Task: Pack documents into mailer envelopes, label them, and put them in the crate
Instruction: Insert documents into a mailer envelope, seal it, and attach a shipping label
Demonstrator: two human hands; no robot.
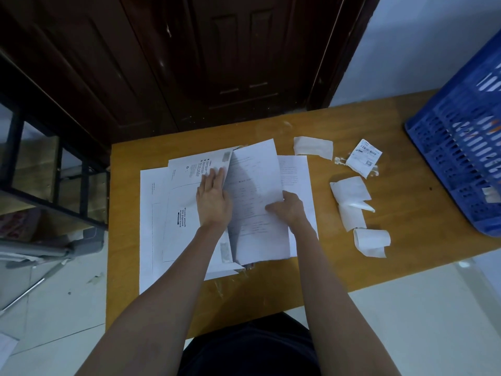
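Two hands at work | left hand [212, 196] lay flat, fingers straight, on mailer envelope [187, 210] on bench [339, 253] | right hand [288, 207] pinched documents [257, 202] at envelope mouth | step: packing | next, probably: slide sheets fully inside

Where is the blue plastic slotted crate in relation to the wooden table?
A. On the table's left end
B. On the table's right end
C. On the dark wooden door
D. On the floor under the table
B: the blue plastic slotted crate sits on the right end of the wooden table, beyond the curled white paper slips.
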